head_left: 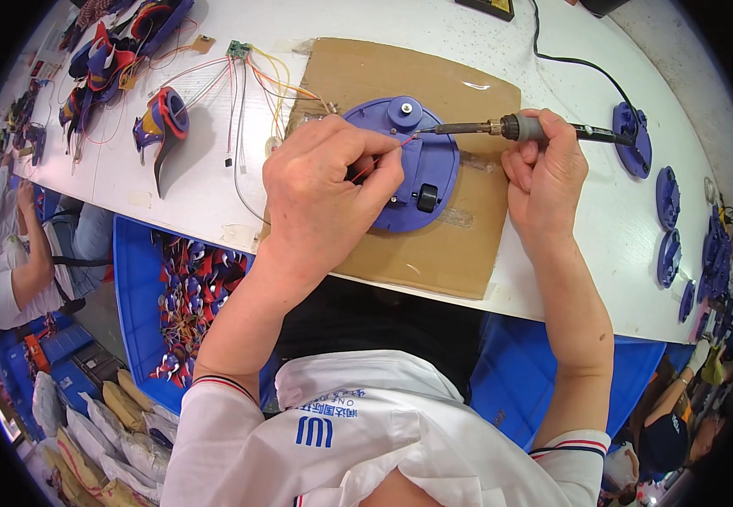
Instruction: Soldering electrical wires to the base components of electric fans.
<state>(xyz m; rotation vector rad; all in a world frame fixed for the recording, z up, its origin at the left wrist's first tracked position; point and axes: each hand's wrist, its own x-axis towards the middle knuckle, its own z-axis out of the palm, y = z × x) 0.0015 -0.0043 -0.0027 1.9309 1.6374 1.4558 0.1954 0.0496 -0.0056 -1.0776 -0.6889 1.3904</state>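
Soldering looks to be the step in hand: a red wire (403, 145) is meeting the purple base (438, 165) near its middle, and the base is lying flat on a cardboard sheet (459, 253) over the white counter (586, 237), centre of scene. For a good joint, the person should be heating wire end and joint spot together, pressing lightly, and holding the wire motionless while the joint is setting; the hot tip should be clearing the purple shell, probably plastic, and the pinching fingertips. Whether the tip is actually touching the wire is too small to tell. Pose: left hand (328, 182) is arching over the base's left side, knuckles up, its grip closing thumb-to-index on the red wire. Right hand (548, 169) is sitting off the base's right side, its grip curling closed around the soldering iron (532, 128), which is lying nearly level, tip pointing left.
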